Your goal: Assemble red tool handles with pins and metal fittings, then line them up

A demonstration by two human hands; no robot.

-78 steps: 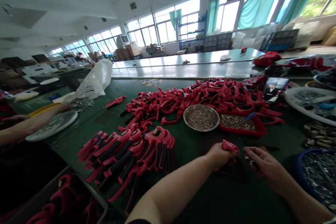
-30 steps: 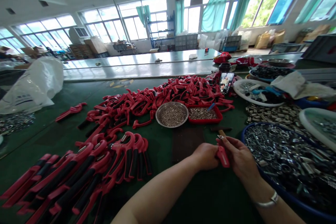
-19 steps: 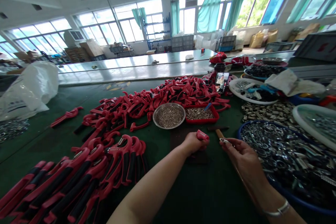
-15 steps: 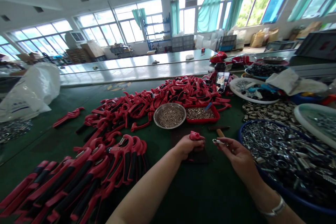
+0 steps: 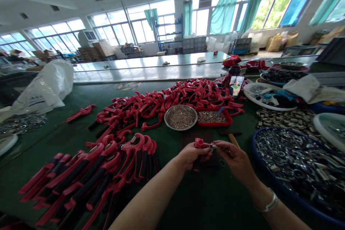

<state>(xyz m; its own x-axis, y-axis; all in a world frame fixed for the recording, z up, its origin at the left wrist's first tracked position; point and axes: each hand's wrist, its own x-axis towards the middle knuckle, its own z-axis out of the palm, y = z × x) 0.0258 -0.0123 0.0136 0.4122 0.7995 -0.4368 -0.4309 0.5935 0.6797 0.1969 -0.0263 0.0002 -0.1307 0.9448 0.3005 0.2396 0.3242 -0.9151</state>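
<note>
My left hand (image 5: 192,155) grips a short red plastic handle piece (image 5: 199,143), with its end sticking out above my fingers. My right hand (image 5: 234,161) pinches a small coiled metal part (image 5: 213,147) between finger and thumb, and that part meets the end of the red piece. A wooden-handled hammer (image 5: 233,139) lies just beyond my right hand. Close by on the left sits a row of assembled red and black hand grips (image 5: 107,165), and a heap of red handles (image 5: 172,97) lies further back.
A steel bowl of small metal pieces (image 5: 180,117) and a red tray (image 5: 214,119) stand ahead of my hands. To the right is a blue basin of metal rings (image 5: 296,165). A white plastic bag (image 5: 45,88) lies on the far left, and a propped phone (image 5: 236,85) stands at the back.
My hands have come closer together. The metal part in my right hand now meets the red piece in my left, which stands more upright. The view has shifted slightly.
</note>
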